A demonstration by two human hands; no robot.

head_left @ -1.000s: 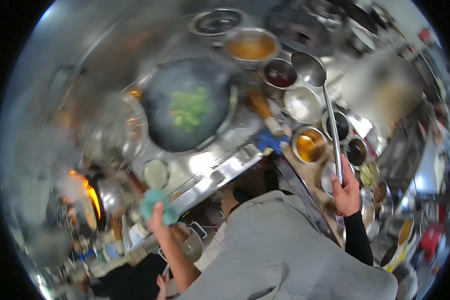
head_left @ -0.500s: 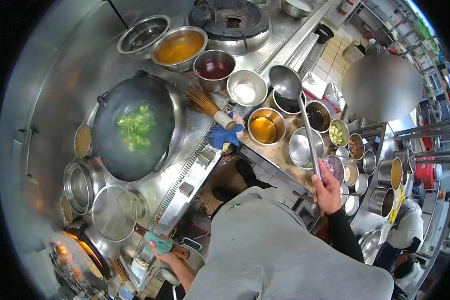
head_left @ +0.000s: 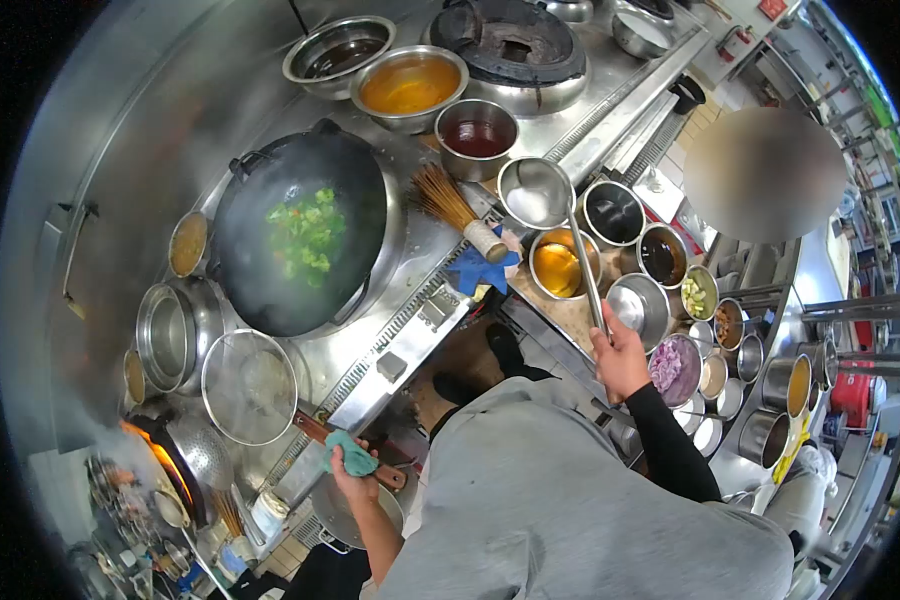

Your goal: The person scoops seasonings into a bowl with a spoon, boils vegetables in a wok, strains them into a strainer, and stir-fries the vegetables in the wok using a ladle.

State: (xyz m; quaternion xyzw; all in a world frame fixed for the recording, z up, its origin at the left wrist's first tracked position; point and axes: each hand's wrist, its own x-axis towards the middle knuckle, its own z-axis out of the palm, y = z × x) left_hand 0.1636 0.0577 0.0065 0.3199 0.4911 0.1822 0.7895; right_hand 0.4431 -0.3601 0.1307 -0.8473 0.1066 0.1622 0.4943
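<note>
My right hand (head_left: 622,362) is closed around the long handle of a steel ladle (head_left: 584,262). The ladle's head is at a light-coloured steel pot (head_left: 533,192); whether it is inside or just above cannot be told. My left hand (head_left: 358,484) grips the wooden handle of a round mesh strainer (head_left: 250,387), with a green cloth (head_left: 351,455) between hand and handle. Left of the ladle, a black wok (head_left: 300,285) holds chopped green vegetables (head_left: 308,238), with steam rising. A pot of amber liquid (head_left: 560,268) sits just below the ladle's head.
A bamboo brush (head_left: 450,205) lies by a blue cloth (head_left: 482,270). Bowls of liquid stand near a bare burner (head_left: 515,50). On the right are several ingredient pots, one with chopped purple onion (head_left: 675,365). Flames (head_left: 165,462) burn at lower left. A person (head_left: 805,490) is at far right.
The ladle's head has moved left from over the dark-sauce pot to the light-coloured steel pot. My view has shifted slightly. My left hand stays at the strainer's handle.
</note>
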